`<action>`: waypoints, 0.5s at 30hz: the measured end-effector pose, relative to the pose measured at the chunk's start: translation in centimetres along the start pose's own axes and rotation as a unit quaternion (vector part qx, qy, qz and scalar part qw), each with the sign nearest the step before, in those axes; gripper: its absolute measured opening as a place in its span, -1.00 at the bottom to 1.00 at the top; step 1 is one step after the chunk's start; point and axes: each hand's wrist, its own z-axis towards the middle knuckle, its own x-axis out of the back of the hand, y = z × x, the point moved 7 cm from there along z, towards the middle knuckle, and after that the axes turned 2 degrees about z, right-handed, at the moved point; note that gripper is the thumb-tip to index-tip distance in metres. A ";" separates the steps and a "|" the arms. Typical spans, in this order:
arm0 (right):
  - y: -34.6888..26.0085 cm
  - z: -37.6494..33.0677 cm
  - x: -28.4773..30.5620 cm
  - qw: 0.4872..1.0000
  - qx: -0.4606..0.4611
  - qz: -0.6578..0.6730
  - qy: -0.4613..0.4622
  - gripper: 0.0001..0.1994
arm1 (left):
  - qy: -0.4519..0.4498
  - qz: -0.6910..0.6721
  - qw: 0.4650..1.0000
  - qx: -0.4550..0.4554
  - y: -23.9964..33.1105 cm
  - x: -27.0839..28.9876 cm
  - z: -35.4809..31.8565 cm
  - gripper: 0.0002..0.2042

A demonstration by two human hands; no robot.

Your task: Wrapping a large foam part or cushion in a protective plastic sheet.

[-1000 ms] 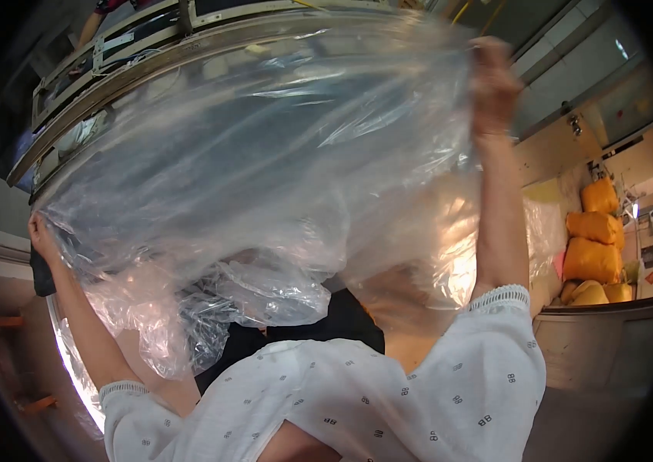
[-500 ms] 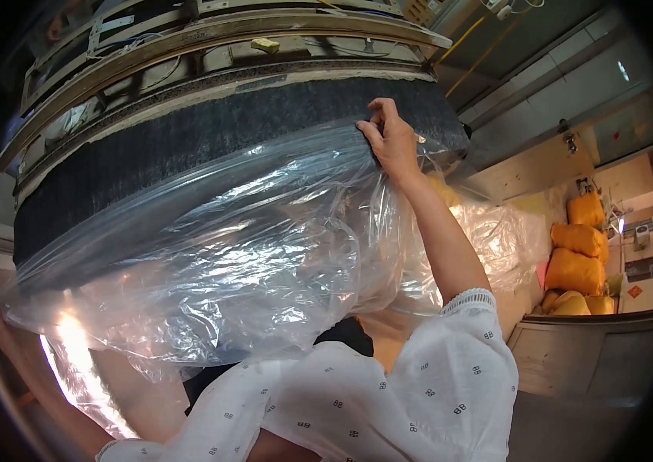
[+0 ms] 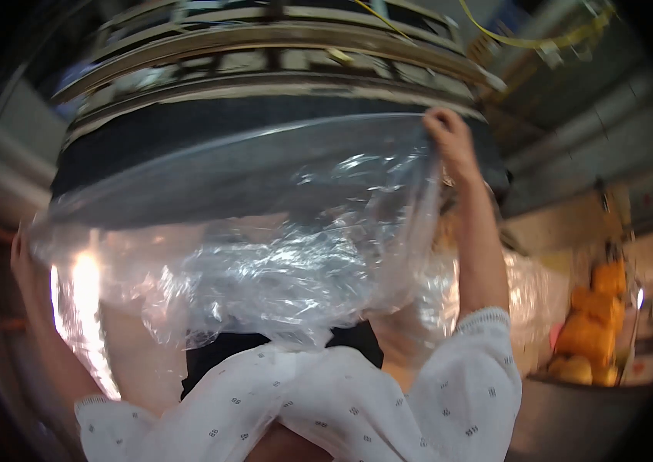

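A wide, clear plastic sheet [image 3: 280,262] is stretched between my two hands, its upper edge drawn nearly taut. My right hand [image 3: 449,138] pinches the sheet's upper right corner, above the dark surface. Out at the far left, my left hand [image 3: 22,250] is closed at the sheet's other end; its fingers are partly hidden and blurred. Crumpled, shiny folds of the plastic hang toward my body. Behind the sheet lies a long dark cloth-like surface [image 3: 165,135], partly seen through the film.
A wooden and metal frame [image 3: 280,38] runs along the far side, with a small yellow block [image 3: 339,55] on it. More clear plastic [image 3: 530,296] lies at the right. Orange bundles [image 3: 588,339] are stacked farther right. A yellow cable [image 3: 496,35] hangs at upper right.
My right hand has closed on the sheet's edge and shifted right. My left hand has risen. The sheet's upper edge now lifts off the dark surface, and the whole view has swung.
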 end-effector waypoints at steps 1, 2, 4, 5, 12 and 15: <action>-1.0 1.5 2.8 0.998 0.015 0.002 0.061 -0.80 | 0.009 -0.004 1.000 -0.014 1.0 -2.2 1.1 -0.67; -2.4 2.8 4.8 0.992 0.032 0.025 0.121 -0.81 | -0.035 -0.050 0.997 -0.045 2.7 -5.1 1.3 -0.67; -4.2 5.3 7.0 0.958 0.035 0.169 0.229 -0.75 | 0.065 -0.094 0.988 -0.108 6.1 -8.1 1.2 -0.72; -3.2 6.6 9.1 0.948 0.050 0.185 0.253 -0.68 | 0.035 -0.173 0.977 -0.118 7.2 -9.1 2.9 -0.76; 12.2 6.3 7.8 0.941 0.052 -0.140 0.302 -0.74 | 0.110 -0.012 0.973 -0.205 0.2 -21.7 9.2 -0.80; 12.1 7.0 6.8 0.963 0.041 -0.093 0.250 -0.72 | 0.110 -0.002 0.976 -0.187 0.7 -22.2 10.4 -0.81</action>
